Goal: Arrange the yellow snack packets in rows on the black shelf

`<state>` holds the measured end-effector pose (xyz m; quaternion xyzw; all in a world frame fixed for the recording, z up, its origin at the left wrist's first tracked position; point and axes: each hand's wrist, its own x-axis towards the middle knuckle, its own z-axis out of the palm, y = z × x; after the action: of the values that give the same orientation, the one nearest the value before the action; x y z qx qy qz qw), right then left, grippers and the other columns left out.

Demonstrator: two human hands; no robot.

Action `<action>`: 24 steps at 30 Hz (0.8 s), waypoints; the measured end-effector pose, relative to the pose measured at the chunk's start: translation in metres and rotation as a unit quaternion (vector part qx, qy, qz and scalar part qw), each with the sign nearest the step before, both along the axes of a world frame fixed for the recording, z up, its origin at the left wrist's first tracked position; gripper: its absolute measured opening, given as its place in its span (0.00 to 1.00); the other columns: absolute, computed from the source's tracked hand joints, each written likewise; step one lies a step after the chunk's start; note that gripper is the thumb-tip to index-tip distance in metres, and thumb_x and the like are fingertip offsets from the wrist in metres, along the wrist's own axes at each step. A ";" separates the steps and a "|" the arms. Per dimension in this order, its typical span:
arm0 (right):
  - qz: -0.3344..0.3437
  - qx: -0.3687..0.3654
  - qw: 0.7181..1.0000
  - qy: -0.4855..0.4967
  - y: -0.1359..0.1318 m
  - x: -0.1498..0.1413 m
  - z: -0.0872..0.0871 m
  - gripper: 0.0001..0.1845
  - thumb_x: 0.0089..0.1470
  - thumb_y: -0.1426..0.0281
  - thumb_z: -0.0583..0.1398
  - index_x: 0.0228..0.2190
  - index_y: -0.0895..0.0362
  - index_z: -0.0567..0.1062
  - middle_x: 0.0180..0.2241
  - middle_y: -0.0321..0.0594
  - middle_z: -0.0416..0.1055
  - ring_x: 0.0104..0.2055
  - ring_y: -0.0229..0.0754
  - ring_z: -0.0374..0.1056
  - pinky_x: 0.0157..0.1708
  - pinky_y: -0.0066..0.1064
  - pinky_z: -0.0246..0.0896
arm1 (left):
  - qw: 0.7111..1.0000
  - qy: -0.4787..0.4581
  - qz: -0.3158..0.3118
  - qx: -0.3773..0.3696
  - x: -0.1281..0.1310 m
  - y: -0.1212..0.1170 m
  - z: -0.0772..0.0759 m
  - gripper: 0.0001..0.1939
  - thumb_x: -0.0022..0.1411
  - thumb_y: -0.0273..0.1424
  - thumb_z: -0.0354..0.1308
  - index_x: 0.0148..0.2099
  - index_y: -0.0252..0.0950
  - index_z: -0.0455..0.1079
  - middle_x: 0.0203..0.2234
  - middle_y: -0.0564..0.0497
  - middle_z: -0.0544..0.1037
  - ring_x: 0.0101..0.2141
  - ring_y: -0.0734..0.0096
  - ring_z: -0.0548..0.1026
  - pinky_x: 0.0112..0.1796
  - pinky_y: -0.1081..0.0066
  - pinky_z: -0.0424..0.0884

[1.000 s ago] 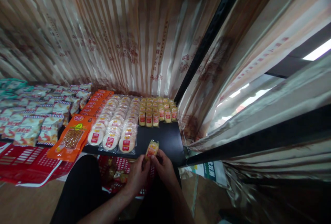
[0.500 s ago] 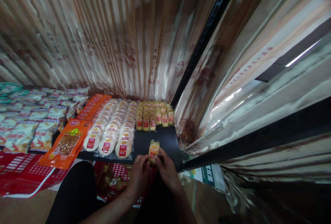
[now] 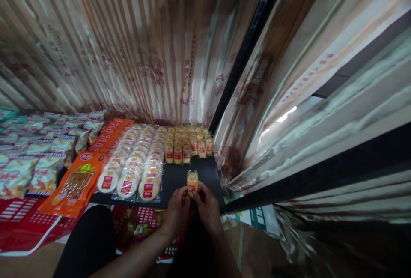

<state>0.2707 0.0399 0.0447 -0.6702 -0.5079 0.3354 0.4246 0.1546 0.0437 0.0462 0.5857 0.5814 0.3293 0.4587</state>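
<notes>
Yellow packet (image 3: 192, 182) in left hand (image 3: 177, 207) and right hand (image 3: 208, 207); wrapped snacks (image 3: 142, 229) in red basket (image 3: 148, 215)

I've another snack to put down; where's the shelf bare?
The black shelf is bare right of the round crackers, in front of the yellow packet rows; the left hand and right hand overlap its near edge. Crowded leftward: crackers, orange bags, white bags.

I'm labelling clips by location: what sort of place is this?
Probably a snack shop or its stockroom: packaged rice crackers and small yellow snack packs sit in rows on a black shelf.
</notes>
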 end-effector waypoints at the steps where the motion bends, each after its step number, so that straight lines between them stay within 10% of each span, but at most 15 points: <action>1: -0.005 0.004 1.000 -0.014 0.001 0.001 -0.002 0.17 0.50 0.65 0.55 0.42 0.57 0.70 0.41 0.43 0.72 0.43 0.44 0.68 0.46 0.36 0.62 | 1.000 0.002 -0.002 -0.001 0.001 0.002 0.000 0.17 0.56 0.27 0.43 0.47 0.33 0.66 0.39 0.45 0.72 0.40 0.67 0.70 0.45 0.66 0.66; 24: -0.059 0.002 0.987 -0.147 0.038 0.015 -0.013 0.19 0.52 0.64 0.51 0.42 0.60 0.71 0.35 0.47 0.70 0.37 0.47 0.66 0.42 0.38 0.61 | 0.999 0.018 0.002 0.040 0.026 0.038 -0.009 0.19 0.55 0.24 0.46 0.50 0.34 0.62 0.38 0.45 0.71 0.38 0.69 0.71 0.43 0.66 0.68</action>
<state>0.2854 0.0783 0.0318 -0.7404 -0.5251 0.2063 0.3655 0.1808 0.0821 0.0373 0.6082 0.5773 0.3427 0.4236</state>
